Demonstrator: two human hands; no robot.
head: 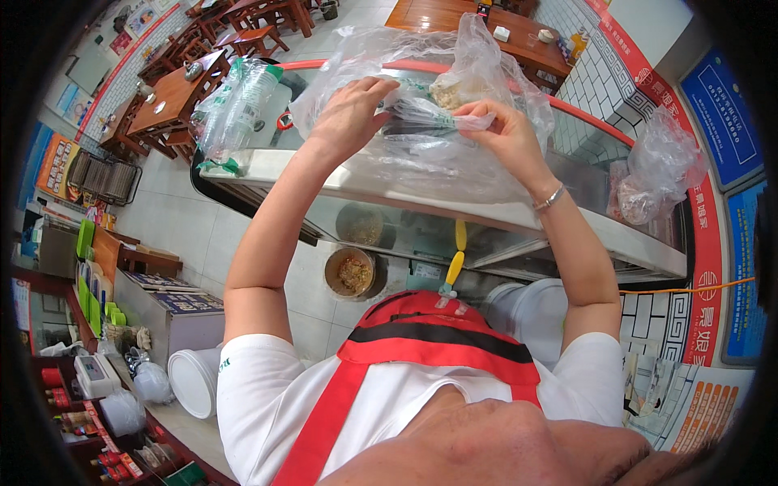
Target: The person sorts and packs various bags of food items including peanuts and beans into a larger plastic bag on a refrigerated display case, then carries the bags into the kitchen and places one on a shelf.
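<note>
A large, crumpled clear plastic bag point(425, 161) is spread over the top of a glass display cabinet point(273, 164) in front of me. My right hand point(510, 130) pinches a gathered end of thin plastic with green print between thumb and fingers. At the bag's left side, my left hand point(355, 115) grips the film with bent fingers, its fingertips partly hidden. Between the hands lies something dark under the plastic; I cannot tell what it is. Just behind my right hand rests a clear bag of pale, crumbly food point(459, 91).
Wrapped plastic cups point(243, 109) and a red tape roll point(284, 120) lie on the cabinet's left. Another knotted bag point(653, 173) sits at its right end. Below are a pot of food scraps point(351, 273), a yellow-handled tool point(454, 267) and white buckets point(538, 313). Wooden tables point(176, 100) stand beyond.
</note>
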